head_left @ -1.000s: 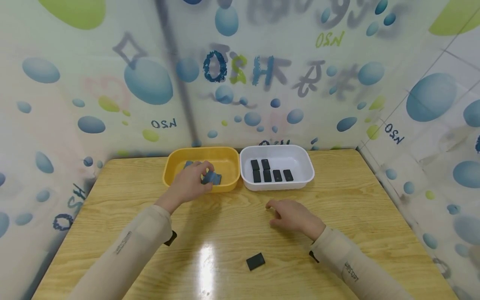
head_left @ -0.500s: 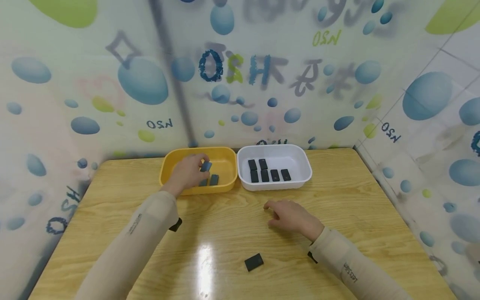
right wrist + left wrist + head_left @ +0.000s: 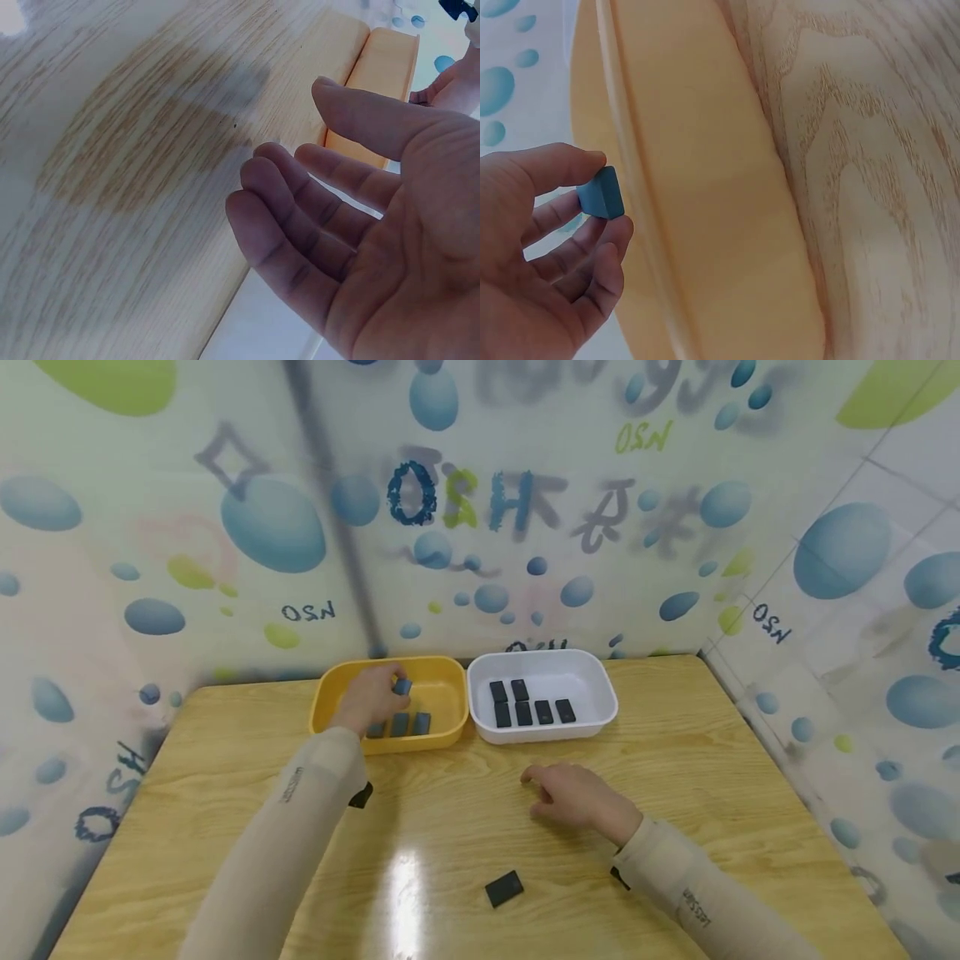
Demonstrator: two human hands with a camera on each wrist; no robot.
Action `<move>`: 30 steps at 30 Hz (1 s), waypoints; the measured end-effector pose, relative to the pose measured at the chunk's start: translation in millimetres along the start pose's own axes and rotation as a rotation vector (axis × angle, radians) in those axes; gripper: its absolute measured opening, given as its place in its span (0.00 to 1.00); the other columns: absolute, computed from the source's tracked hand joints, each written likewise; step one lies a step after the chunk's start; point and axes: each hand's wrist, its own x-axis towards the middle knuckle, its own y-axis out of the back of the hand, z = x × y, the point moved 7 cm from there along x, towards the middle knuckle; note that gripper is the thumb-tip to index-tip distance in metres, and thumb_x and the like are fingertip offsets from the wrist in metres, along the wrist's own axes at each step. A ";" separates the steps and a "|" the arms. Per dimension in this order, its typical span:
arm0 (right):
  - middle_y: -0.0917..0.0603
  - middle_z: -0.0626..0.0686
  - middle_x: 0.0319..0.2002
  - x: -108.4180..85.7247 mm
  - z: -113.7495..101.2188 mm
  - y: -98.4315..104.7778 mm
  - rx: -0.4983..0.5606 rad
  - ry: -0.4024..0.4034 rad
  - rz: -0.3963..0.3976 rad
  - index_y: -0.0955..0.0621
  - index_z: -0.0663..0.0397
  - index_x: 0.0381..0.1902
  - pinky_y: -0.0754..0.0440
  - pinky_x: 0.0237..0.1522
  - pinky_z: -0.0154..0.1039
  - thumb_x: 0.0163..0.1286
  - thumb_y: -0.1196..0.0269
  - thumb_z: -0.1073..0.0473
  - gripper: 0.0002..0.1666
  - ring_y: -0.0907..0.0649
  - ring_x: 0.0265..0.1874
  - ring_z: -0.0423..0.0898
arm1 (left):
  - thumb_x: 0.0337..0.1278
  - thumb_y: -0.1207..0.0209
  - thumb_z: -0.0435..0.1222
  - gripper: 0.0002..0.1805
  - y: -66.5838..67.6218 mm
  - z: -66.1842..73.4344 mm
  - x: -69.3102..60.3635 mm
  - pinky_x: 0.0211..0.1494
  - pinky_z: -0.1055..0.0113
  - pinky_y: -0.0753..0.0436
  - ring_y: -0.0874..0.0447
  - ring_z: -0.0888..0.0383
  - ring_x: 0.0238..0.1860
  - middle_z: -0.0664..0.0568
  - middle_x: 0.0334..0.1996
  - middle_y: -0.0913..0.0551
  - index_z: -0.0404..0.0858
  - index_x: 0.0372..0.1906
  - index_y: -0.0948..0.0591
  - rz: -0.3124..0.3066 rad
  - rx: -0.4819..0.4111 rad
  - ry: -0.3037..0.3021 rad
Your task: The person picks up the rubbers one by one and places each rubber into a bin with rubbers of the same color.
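My left hand [image 3: 369,697] is over the yellow tub and pinches a small blue tile [image 3: 402,687] between thumb and fingers. In the left wrist view this blue block [image 3: 602,193] stands out at the fingertips, beside the tub's rim. More blue tiles [image 3: 401,724] lie in a row along the front of the yellow tub [image 3: 442,693]; my hand hides part of its inside. My right hand [image 3: 573,796] is over the table in front of the white tub, fingers loosely bent, holding nothing. The right wrist view shows the same relaxed hand [image 3: 375,225].
The white tub [image 3: 585,681] stands right against the yellow one, with several black tiles [image 3: 522,712] in it. A single black tile [image 3: 504,888] lies on the wooden table [image 3: 675,760] near the front. A patterned wall sheet rises behind the tubs.
My left hand has carried the blue tile toward the back of the yellow tub, uncovering the row of blue tiles at its front. The right hand stays in place. The head view has shifted slightly.
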 end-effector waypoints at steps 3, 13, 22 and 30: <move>0.26 0.44 0.23 -0.7 -0.4 -0.8 -0.008 0.007 0.003 0.22 0.52 0.56 0.30 0.29 0.37 0.64 0.33 0.55 0.23 0.28 0.23 0.40 | 0.62 0.41 0.40 0.23 -4.1 -3.7 5.0 0.42 0.59 0.25 0.25 0.49 0.38 0.44 0.42 0.22 0.39 0.61 0.28 -0.011 -0.004 0.013; 0.27 0.43 0.22 -2.2 2.6 -4.3 -0.037 0.025 0.019 0.22 0.51 0.55 0.31 0.27 0.35 0.64 0.33 0.54 0.22 0.29 0.22 0.38 | 0.62 0.42 0.39 0.26 -14.3 -10.0 17.4 0.57 0.50 0.25 0.26 0.45 0.50 0.38 0.57 0.23 0.36 0.63 0.29 -0.022 0.032 0.072; 0.27 0.42 0.23 -1.8 2.5 -4.6 -0.022 0.009 0.008 0.22 0.51 0.55 0.30 0.29 0.35 0.64 0.34 0.53 0.22 0.28 0.23 0.39 | 0.63 0.44 0.38 0.20 -23.1 -10.0 26.3 0.53 0.52 0.24 0.25 0.45 0.47 0.40 0.51 0.21 0.36 0.57 0.26 -0.012 0.072 0.084; 0.27 0.43 0.23 -3.1 0.4 -3.9 -0.015 0.002 -0.004 0.22 0.51 0.56 0.30 0.28 0.35 0.65 0.33 0.53 0.22 0.28 0.23 0.39 | 0.63 0.43 0.37 0.20 -28.8 -12.8 30.9 0.50 0.53 0.22 0.24 0.45 0.46 0.39 0.50 0.21 0.34 0.57 0.26 -0.010 0.082 0.095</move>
